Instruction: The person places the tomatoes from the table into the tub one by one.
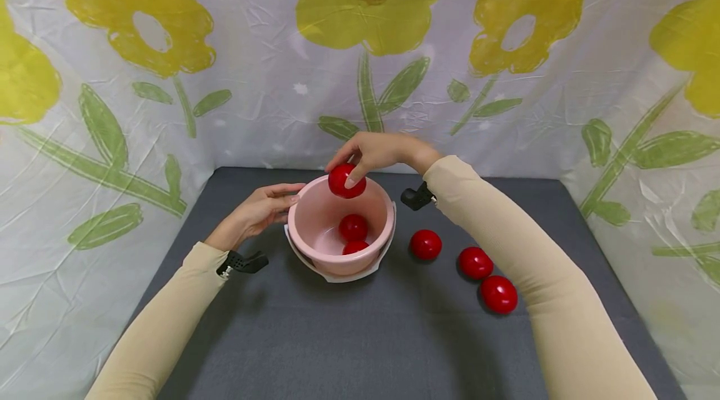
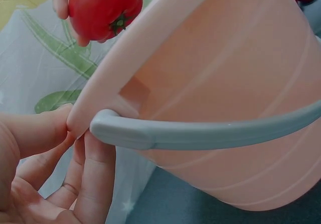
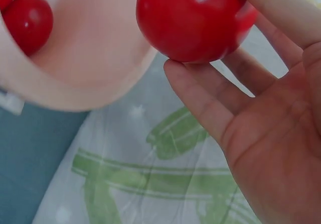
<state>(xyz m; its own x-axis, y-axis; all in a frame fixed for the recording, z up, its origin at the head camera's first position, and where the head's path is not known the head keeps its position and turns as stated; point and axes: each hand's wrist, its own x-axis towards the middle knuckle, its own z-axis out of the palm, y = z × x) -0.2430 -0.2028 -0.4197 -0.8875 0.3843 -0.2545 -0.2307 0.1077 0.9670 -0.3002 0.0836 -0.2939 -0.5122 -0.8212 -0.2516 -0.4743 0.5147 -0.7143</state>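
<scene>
Head view shows the right hand (image 1: 378, 151) pinching a red tomato (image 1: 345, 180) in its fingertips just over the far rim of the pink bucket (image 1: 315, 212), while the left hand (image 1: 260, 212) pinches the bucket's near-left rim by the grey handle (image 2: 200, 131), thumb and fingers clamped on the lip. Two tomatoes (image 1: 353, 227) already lie inside, so I judge a release this close to the rim could bounce the fruit off the lip and onto the grey worktop (image 1: 349, 337). Three loose tomatoes (image 1: 475, 262) sit well apart to the right, and open worktop lies in front, with the flowered backdrop (image 1: 360, 44) close behind.
</scene>
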